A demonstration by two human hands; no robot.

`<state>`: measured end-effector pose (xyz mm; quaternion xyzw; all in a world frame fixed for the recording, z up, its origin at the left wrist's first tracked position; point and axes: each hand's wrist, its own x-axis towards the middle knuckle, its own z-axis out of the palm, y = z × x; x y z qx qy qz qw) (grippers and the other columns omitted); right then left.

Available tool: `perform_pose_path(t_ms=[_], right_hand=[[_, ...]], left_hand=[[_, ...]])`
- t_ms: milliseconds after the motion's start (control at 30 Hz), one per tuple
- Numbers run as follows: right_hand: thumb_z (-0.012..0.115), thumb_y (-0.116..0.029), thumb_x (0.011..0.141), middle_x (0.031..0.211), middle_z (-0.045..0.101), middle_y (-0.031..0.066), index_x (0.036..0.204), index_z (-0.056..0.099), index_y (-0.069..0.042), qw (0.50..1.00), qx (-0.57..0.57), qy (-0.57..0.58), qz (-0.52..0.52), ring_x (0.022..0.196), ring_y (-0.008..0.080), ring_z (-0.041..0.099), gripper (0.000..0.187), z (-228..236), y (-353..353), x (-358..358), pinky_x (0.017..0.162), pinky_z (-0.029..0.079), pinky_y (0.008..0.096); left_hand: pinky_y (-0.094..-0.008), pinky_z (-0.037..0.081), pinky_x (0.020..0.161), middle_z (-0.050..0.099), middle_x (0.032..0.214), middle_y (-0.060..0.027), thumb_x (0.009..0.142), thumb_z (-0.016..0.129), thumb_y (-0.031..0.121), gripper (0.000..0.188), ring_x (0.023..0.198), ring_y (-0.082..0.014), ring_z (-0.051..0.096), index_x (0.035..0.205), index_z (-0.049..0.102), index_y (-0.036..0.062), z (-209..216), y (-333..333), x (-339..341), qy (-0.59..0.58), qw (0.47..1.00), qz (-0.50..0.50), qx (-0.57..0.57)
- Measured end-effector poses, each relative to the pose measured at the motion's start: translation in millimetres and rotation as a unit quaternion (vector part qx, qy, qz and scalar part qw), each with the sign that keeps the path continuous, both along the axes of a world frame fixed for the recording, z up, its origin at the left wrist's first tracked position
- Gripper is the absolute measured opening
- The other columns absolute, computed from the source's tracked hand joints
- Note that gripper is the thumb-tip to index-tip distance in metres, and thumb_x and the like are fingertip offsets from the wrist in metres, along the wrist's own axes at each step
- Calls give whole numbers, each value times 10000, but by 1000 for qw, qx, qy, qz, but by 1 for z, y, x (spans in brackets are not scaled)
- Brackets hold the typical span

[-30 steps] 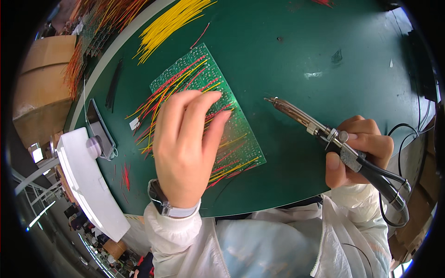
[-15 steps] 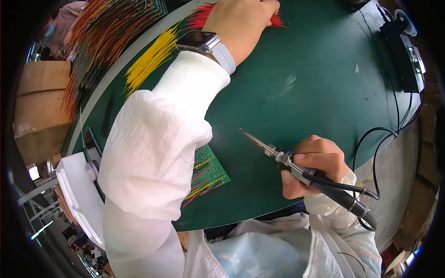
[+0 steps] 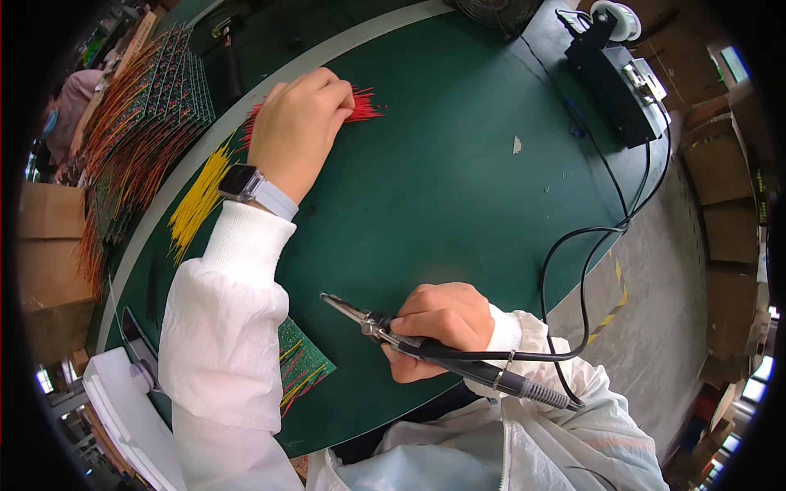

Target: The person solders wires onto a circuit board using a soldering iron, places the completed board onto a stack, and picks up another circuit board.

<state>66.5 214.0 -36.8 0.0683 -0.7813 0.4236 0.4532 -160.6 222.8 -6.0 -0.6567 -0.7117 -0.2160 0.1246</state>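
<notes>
My left hand (image 3: 296, 129), with a watch (image 3: 240, 182) on its wrist, reaches over a bundle of red wires (image 3: 366, 106) at the far left of the green table mat. Its fingers are curled and pressed together at the wires; whatever lies between the fingertips is hidden. My right hand (image 3: 446, 327) is wrapped round a soldering iron (image 3: 426, 348) with a metal guide tube, its tip pointing up and left above the mat. Left of that tip lies a green circuit board (image 3: 304, 353) with red and yellow wires on it, partly covered by my left sleeve.
A bundle of yellow wires (image 3: 199, 196) lies left of my left wrist. Stacked circuit boards with wires (image 3: 168, 98) stand beyond the table edge. At the far right sits a black wire-feeder box (image 3: 616, 86) with a white spool; its black cable (image 3: 583, 286) loops to the iron.
The whole view has shifted, so the table contents appear further left and lower. My left hand stays at the red wires. The iron's tip has come slightly left, toward the circuit board.
</notes>
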Motion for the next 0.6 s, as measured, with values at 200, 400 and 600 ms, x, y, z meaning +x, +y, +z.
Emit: perform_pose_path(t_ms=[200, 400, 600], right_hand=[[664, 48, 537, 575, 517, 64, 810, 496, 6, 1000, -4, -3, -6, 444, 194, 537, 323, 3, 0, 0, 391, 418, 257], [667, 39, 537, 575, 520, 64, 791, 510, 4, 1000, -8, 8, -5, 449, 196, 544, 301, 3, -2, 1, 394, 423, 259], [672, 20, 541, 576, 528, 72, 794, 516, 4, 999, -25, 28, -5, 450, 200, 549, 297, 1, -5, -7, 396, 431, 263]], left_hand=[[-320, 427, 703, 603, 798, -48, 754, 620, 57, 48, 714, -235, 576, 771, 581, 34, 29, -13, 7, -9, 997, -6, 74], [-252, 462, 664, 630, 799, -68, 810, 604, 51, 49, 714, -172, 615, 843, 585, 20, 57, -28, 17, -205, 965, 55, 156], [-234, 459, 783, 603, 918, -63, 872, 558, 41, 117, 836, -120, 582, 962, 561, -35, 92, -85, 25, -298, 896, 88, 316]])
